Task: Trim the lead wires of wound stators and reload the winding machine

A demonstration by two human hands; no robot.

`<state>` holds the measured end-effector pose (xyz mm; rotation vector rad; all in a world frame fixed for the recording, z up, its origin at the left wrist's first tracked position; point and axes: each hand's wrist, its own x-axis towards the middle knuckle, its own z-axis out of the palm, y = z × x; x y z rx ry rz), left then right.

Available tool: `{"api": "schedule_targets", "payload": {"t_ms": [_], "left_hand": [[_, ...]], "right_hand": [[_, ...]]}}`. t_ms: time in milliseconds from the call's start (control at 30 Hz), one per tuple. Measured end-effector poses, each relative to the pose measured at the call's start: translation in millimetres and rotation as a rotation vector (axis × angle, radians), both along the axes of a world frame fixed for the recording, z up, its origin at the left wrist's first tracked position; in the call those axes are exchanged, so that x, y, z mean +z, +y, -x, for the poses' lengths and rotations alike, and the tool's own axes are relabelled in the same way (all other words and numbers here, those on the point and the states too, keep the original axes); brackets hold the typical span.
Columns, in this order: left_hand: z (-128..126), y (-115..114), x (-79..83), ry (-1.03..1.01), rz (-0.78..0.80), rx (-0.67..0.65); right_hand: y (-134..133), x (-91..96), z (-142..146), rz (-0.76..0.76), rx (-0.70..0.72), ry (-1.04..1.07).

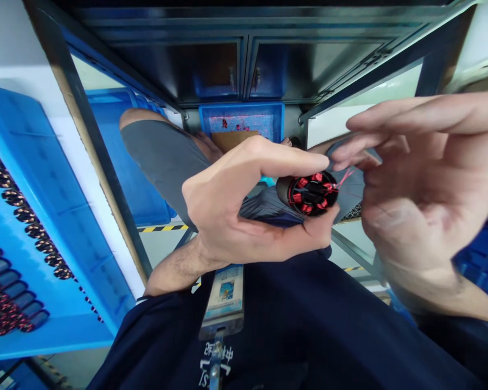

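Left-hand fingers [276,161] closed around the wound motor stator [311,193]; right-hand fingers [361,149] parted, just beside its red wire leads [341,181].

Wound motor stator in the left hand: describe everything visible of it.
The wound motor stator is a short dark cylinder lying on its side, one end toward the camera. That end shows six red coils around a black centre, with thin red wire leads running right. The left hand cradles it; the right hand's fingertips are close by.
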<state>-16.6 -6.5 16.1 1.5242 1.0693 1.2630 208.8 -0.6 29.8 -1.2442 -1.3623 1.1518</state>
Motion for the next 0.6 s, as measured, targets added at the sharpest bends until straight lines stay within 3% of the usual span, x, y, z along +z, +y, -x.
{"api": "schedule_targets", "payload": {"t_ms": [100, 200, 333, 467, 600], "left_hand": [[-1, 1, -9.3, -0.069, 0.002, -0.04], [-3, 0, -13.8, -0.075, -0.04, -0.033], [-5, -5, -5.6, 0.009, -0.004, -0.011], [-14, -2, 3.4, -0.044, -0.009, 0.035], [-21, 11, 0.6, -0.011, -0.003, -0.007]], "right_hand": [[1, 5.3, -6, -0.124, 0.071, -0.184], [3, 6.9, -9, -0.134, 0.097, -0.26], [5, 5.3, -8, -0.124, 0.083, -0.256], [8, 1.5, -10, -0.133, 0.08, -0.227], [18, 2.9, -8, -0.171, 0.147, -0.225]]}}
